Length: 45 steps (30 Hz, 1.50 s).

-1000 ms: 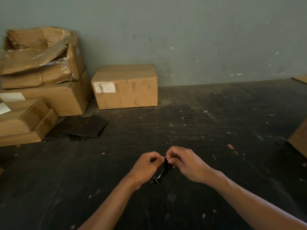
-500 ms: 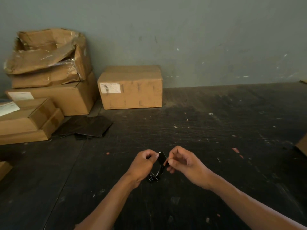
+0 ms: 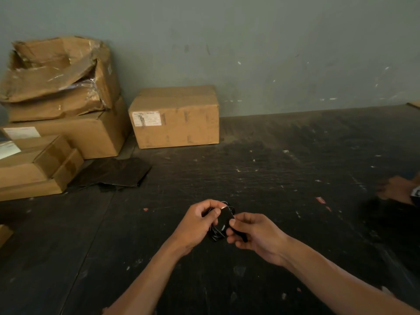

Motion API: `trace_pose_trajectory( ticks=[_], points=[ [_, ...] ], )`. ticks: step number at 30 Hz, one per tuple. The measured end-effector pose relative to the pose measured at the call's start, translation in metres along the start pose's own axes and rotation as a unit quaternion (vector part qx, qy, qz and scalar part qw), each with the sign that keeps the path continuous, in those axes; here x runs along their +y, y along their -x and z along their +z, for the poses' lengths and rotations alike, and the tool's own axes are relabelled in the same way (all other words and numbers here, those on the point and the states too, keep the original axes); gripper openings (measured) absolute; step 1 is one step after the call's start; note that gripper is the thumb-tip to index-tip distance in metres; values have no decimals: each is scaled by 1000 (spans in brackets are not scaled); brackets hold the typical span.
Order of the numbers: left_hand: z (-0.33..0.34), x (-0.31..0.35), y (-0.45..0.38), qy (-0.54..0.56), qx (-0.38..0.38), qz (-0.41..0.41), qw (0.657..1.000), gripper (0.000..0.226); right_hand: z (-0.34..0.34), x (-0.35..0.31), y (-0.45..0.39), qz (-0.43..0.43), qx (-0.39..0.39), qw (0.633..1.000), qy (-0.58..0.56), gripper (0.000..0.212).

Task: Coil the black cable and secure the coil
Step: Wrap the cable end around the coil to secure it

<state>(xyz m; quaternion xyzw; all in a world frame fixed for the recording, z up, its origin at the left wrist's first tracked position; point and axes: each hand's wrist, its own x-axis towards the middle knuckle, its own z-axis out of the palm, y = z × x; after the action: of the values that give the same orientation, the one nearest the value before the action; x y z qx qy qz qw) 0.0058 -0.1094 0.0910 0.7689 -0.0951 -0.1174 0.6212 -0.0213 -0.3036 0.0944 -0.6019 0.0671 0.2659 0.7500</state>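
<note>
A small coil of black cable (image 3: 218, 235) hangs between my two hands above the dark floor. A flat black strap or tab (image 3: 223, 220) lies across the front of the coil. My left hand (image 3: 197, 221) grips the coil's left side with its thumb pressed on the strap's top edge. The fingers of my right hand (image 3: 252, 233) pinch the strap's lower right end. Most of the coil is hidden behind the fingers and the strap.
Several cardboard boxes are stacked at the left (image 3: 61, 105), and one closed box (image 3: 176, 117) stands against the grey wall. A dark flat sheet (image 3: 113, 172) lies on the floor by the boxes. Another person's hand (image 3: 397, 189) shows at the right edge.
The strap has come across the front of the coil. My right hand has dropped lower and now pinches the strap's end. Another hand has come into view at the right.
</note>
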Motion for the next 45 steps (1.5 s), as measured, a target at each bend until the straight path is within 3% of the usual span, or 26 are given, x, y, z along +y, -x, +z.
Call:
trace_pose_trajectory(
  ticks=[11, 19, 23, 31, 38, 45],
  points=[
    [7, 4, 0, 6, 40, -7, 999, 30, 4, 11, -7, 88, 91, 992, -18, 22],
    [9, 4, 2, -81, 44, 20, 996, 20, 20, 5, -14, 68, 124, 989, -36, 20],
    [15, 1, 4, -92, 68, 47, 992, 22, 27, 3, -14, 63, 122, 989, -59, 17],
    [23, -5, 3, -73, 95, 45, 992, 27, 24, 2, -14, 27, 69, 973, -219, 23],
    [21, -6, 1, -39, 115, 64, 990, 28, 23, -1, -11, 3, 73, 978, -198, 21],
    [18, -11, 1, -48, 154, 56, 985, 38, 25, -1, -5, -33, 101, 990, -88, 20]
  ],
)
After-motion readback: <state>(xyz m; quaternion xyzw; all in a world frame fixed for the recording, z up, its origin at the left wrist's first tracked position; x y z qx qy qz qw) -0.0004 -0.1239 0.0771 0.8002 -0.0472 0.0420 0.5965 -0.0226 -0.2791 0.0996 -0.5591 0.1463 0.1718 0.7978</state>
